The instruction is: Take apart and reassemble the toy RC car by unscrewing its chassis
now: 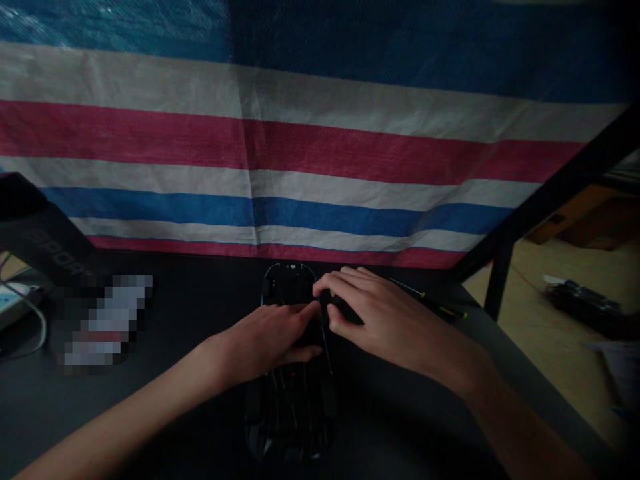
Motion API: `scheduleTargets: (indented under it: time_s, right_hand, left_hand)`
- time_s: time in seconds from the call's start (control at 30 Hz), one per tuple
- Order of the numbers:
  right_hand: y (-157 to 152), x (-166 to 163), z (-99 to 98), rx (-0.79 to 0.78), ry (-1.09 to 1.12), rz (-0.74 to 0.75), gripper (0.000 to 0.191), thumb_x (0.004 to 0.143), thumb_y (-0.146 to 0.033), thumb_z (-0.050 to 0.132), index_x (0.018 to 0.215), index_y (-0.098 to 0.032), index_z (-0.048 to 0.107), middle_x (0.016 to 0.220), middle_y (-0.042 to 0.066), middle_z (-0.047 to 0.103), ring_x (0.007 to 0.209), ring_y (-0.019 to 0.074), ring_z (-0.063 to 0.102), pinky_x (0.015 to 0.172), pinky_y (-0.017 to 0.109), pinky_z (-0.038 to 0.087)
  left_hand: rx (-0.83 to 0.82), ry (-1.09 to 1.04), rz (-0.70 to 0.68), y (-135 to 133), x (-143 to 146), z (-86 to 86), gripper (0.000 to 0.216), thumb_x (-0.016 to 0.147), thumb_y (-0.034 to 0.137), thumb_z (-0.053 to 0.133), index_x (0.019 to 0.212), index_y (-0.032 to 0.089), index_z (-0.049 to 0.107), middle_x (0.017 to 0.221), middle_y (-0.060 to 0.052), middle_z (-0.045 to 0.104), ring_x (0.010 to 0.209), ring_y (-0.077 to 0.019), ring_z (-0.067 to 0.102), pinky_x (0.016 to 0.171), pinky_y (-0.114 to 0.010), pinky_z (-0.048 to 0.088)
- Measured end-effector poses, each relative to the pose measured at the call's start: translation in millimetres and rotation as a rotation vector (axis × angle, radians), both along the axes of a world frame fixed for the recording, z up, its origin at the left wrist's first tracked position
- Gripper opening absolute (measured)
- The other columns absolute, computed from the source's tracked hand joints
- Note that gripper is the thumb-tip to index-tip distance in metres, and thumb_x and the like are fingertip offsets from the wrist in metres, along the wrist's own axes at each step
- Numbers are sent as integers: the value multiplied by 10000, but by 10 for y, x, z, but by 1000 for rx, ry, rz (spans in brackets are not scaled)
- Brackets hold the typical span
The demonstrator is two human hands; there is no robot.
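Observation:
A long black object (295, 420), which looks like a toy car body with thin blue edging, lies lengthwise on the dark table in front of me. My left hand (273, 340) reaches across its middle from the left, fingers and thumb bent over it and gripping it. At its upper right edge is my right hand (370, 313), fingers curled and thumb close to the left fingertips. Anything between the right fingertips is too dark to make out. A thin strip (327, 350) runs down the right edge below the hands.
Past my right hand lies a screwdriver (453, 311) with yellow-marked handle. A dark box (50, 247) and white power strip (20, 300) stand left, near a blurred-out item (110, 320). Striped sheeting (300, 153) hangs behind the table (200, 413); a black frame bar (545, 193) slants right.

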State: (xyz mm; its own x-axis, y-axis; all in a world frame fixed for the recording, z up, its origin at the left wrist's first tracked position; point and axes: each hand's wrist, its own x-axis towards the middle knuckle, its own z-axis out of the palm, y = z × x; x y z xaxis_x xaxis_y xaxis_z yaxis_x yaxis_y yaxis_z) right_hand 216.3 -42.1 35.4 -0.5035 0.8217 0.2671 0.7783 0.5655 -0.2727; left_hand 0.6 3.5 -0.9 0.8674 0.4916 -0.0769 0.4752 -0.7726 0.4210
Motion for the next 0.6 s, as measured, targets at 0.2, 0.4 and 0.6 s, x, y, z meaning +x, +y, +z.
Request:
scheduleTargets:
  time_s: [0.2, 0.4, 0.6]
  right_hand:
    - [0, -18, 5, -6, -8, -11, 131, 1025, -164, 529, 1111, -227, 605, 1051, 51, 724, 1004, 216, 677, 904, 370, 518]
    - [3, -18, 6, -31, -35, -64, 105, 1069, -249, 496, 1082, -231, 599, 969, 40, 722, 915, 221, 693, 853, 388, 529]
    - [-25, -23, 26, -48, 22, -30, 222, 989, -182, 582, 1207, -217, 569, 1109, 64, 718, 1037, 220, 690, 923, 376, 532]
  left_hand:
    - [-8, 0, 6, 10, -5, 0, 325, 1027, 388, 639, 1250, 160, 574, 1293, -146, 706, 973, -262, 761, 776, -352, 557]
    - [6, 36, 7, -1, 10, 19, 376, 1033, 385, 634, 1314, 146, 557, 1321, -163, 701, 1050, -299, 757, 830, -378, 563]
    - [-22, 51, 10, -11, 11, 39, 288, 1035, 362, 629, 1216, 142, 586, 1290, -156, 705, 975, -268, 763, 792, -354, 564]
